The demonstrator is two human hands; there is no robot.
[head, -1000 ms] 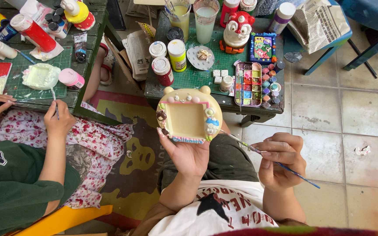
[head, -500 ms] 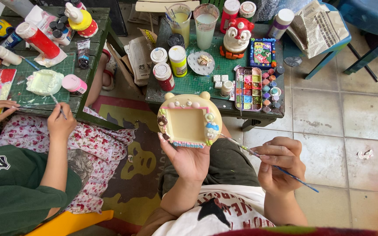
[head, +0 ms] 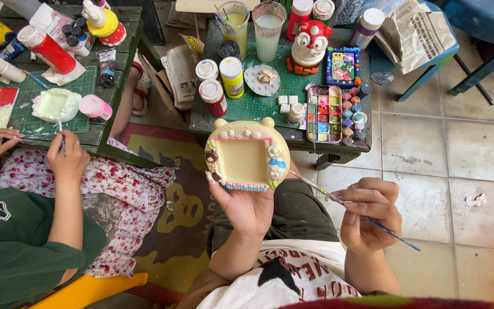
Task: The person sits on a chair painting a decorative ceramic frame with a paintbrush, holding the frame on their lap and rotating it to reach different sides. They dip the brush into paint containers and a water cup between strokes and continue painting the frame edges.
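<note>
Currently left hand (head: 247, 209) is palm-up, fingers curled around the lower edge of a cream plaster frame (head: 246, 155), holding it above the lap, just near of the green table (head: 270, 106). Frame is square-windowed, two small ears on top, small painted decorations around the border. Right hand (head: 370, 214) pinches a thin paintbrush (head: 350, 206), tip touching or almost touching the frame's right edge; can't tell which. On the table: paint palette box (head: 326, 113) at right, three paint bottles (head: 219, 80) at left, two cups (head: 253, 26) far. Left of scene, another person's hand (head: 67, 160) holds a brush over a pale green piece (head: 55, 105) on a second table.
</note>
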